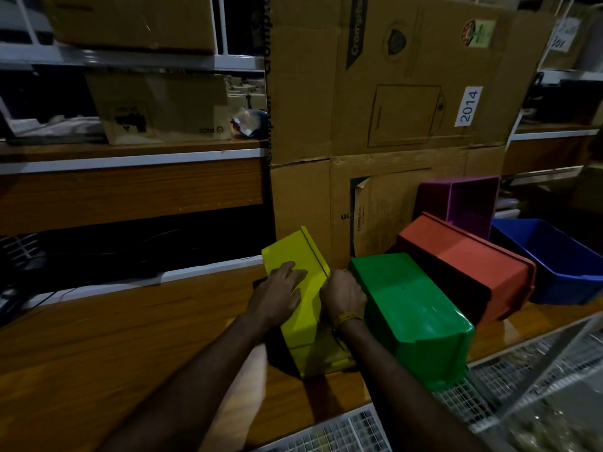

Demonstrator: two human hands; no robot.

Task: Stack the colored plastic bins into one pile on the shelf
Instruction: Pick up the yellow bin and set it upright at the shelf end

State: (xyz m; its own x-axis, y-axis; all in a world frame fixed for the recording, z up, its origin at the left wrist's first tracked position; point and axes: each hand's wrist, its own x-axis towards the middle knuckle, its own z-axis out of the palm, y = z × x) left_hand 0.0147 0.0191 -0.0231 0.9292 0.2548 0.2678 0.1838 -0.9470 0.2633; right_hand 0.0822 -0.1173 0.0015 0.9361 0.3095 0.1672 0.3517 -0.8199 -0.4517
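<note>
Smooth moulded plastic throughout: yellow bin (303, 288) fairly matt, green bin (414, 305) glossy with bright sheen, orange bin (470, 256) satin, blue bin (561, 256) and purple bin (473, 203) duller. Wood-grain shelf top (114, 337), lacquered, reflective at lower right. Matt brown corrugated cardboard box (391, 93) at upper centre, creased, paper label. White wire mesh (489, 386), metal, lower right.

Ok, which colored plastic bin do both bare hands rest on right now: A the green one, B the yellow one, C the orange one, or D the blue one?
B: the left hand lies flat on the overturned yellow plastic bin, and the right hand presses its right edge beside the green plastic bin.
</note>
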